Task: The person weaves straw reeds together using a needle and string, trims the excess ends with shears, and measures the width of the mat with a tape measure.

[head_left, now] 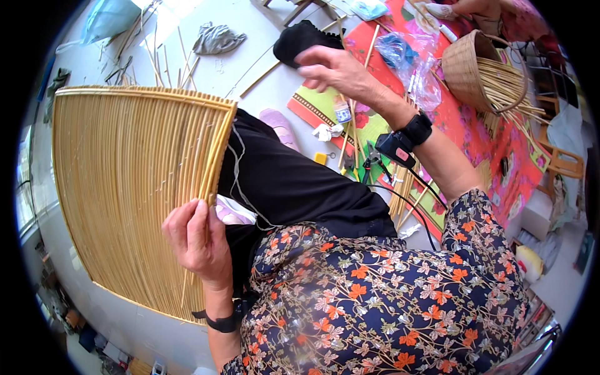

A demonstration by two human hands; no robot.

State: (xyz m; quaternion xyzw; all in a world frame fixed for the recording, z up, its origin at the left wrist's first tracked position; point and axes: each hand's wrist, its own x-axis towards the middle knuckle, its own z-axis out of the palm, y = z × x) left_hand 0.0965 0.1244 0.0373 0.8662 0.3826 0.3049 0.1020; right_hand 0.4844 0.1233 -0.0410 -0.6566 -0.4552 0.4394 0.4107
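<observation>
My left hand (199, 234) grips the right edge of a wide panel of close-set tan reed sticks (128, 187), which stands over my left side and my legs in black trousers (300, 187). A pale thread (237, 169) hangs in loops from the panel's right edge down over the trousers. My right hand (328, 69) is raised beyond the panel's upper right corner, in front of a black cloth item (287, 40), slightly blurred, with its fingers apart and nothing visible in them. A black device is strapped to my right wrist.
A patterned red mat (512, 169) holds pliers (369, 159), a yellow tape measure (320, 158), plastic bags (415, 56), loose sticks and a wicker basket (459, 75) of sticks. Another person's foot (444, 12) is at the top right. A grey cloth (215, 39) lies on the floor.
</observation>
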